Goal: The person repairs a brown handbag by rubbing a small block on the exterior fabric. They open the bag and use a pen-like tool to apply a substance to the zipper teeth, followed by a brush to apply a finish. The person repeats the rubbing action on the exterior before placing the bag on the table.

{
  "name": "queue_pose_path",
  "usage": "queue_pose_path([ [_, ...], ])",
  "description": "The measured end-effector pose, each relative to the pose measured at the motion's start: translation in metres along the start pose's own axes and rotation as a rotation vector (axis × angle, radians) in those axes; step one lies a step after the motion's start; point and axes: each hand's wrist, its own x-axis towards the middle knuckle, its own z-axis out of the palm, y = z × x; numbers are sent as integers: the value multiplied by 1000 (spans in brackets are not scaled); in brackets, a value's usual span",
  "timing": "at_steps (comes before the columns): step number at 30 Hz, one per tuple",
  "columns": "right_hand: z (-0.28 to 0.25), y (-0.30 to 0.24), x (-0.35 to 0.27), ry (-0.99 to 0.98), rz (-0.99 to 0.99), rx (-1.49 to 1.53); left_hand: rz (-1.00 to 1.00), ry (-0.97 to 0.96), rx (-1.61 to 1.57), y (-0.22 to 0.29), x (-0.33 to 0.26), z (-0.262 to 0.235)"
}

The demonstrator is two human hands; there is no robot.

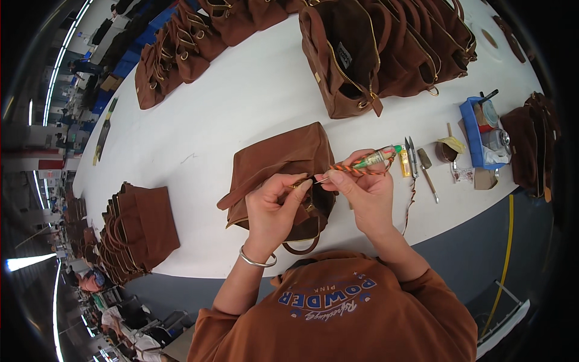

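Left hand (274, 205): fingers pinched together on the top edge of the brown bag (280, 175), which lies on the white table (241, 96) right before the person.
Stack left of bag: flat brown bags (136, 235), seemingly awaiting or finished; cannot tell.
Right hand (365, 190): closed on a cord-wrapped tool (362, 164), tip at the bag's opening.
Progress: judging by this, work on the bag's opening is midway.
Right of bag: snips (411, 155), blue tray (476, 136).
Beyond bag: upright bags (386, 48).

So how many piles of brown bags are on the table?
4: a stack at the left edge, a row top left, a row top middle, one at the right edge. Others may be hidden.
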Motion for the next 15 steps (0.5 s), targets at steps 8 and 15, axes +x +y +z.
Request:
queue_pose_path([
  [8,11,14,1,21,-40,-48,35,17,49,3,-3,1],
  [15,12,12,1,41,-4,-44,82,12,73,5,0,1],
])
